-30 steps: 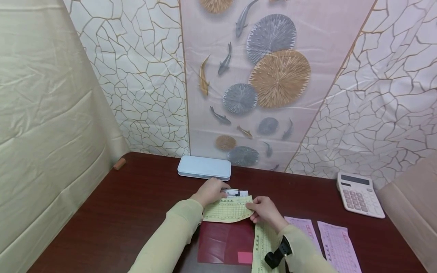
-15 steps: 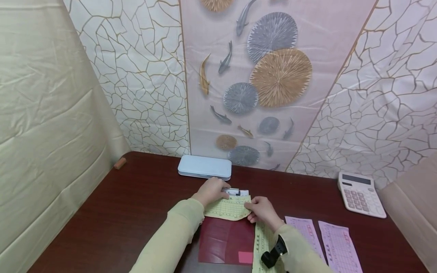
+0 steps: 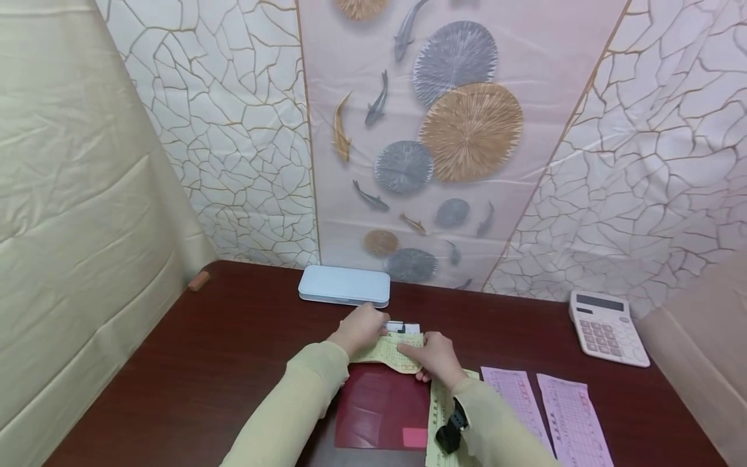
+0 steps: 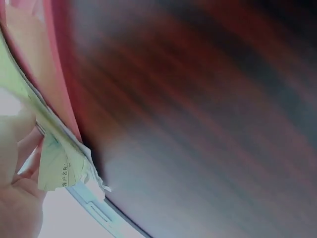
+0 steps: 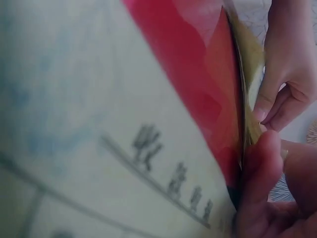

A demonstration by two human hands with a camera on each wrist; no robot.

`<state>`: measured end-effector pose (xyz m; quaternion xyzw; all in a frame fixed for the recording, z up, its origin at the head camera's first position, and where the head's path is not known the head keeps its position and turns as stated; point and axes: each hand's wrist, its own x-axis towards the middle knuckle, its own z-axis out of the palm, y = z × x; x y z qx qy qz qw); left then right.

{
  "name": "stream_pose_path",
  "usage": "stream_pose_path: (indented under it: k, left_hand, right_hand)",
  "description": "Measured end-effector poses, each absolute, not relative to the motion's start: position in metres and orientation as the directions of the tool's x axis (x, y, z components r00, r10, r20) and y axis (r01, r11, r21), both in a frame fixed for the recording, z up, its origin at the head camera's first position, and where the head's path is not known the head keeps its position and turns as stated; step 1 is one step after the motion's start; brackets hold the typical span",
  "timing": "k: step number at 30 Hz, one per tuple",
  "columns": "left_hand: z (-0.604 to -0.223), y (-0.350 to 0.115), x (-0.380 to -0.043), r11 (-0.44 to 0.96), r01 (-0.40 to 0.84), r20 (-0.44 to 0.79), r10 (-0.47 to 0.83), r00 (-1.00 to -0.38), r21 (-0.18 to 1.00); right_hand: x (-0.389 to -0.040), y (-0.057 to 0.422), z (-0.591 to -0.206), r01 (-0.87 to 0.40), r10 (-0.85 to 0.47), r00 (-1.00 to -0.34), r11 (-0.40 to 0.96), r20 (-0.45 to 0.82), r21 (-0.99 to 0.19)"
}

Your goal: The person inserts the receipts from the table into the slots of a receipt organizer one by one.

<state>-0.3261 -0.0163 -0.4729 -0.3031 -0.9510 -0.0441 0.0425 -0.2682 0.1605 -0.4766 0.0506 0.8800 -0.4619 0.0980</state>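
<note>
A yellow printed slip [image 3: 390,354] bows upward over the top of a dark red sheet [image 3: 379,405] with a pink label. My left hand [image 3: 362,327] grips the slip's upper left part; in the left wrist view its thumb and fingers [image 4: 20,168] close on the yellow paper [image 4: 54,161]. Just right of it, a small metal clip [image 3: 395,326] and a white paper edge show. My right hand [image 3: 434,355] pinches the slip's right edge, thumb on top. In the right wrist view both hands, left [image 5: 292,74] and right [image 5: 262,188], meet along the paper's edge.
More yellow slips [image 3: 439,421] lie under my right forearm. Two pink-purple slips [image 3: 574,415] lie to the right. A white calculator [image 3: 607,331] stands at the back right, a light blue case [image 3: 344,284] behind my left hand. A small brown block [image 3: 199,281] sits at the far left edge.
My right hand has shifted slightly left, its thumb further over the slip. The slip's lower edge has lifted and now curves more. The left hand stays in place; the whole view shifts slightly.
</note>
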Motion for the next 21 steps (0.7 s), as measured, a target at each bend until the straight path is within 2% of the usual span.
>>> stream_pose_path:
  k: [4, 12, 21]
  left_hand:
    - [-0.471, -0.015, -0.322, 0.807, 0.591, 0.11, 0.588, -0.801, -0.005]
    - [-0.468, -0.017, -0.322, 0.825, 0.564, 0.085, 0.559, -0.825, 0.039]
    - [-0.471, -0.014, -0.324, 0.819, 0.573, 0.101, 0.567, -0.817, 0.035]
  right_hand:
    - [-0.271, 0.16, -0.477, 0.183, -0.001, -0.974, 0.587, -0.226, -0.789]
    - [-0.276, 0.16, -0.475, 0.204, -0.027, -0.964, 0.565, -0.265, -0.8]
    - [-0.282, 0.16, -0.473, 0.224, -0.019, -0.955, 0.605, -0.295, -0.764]
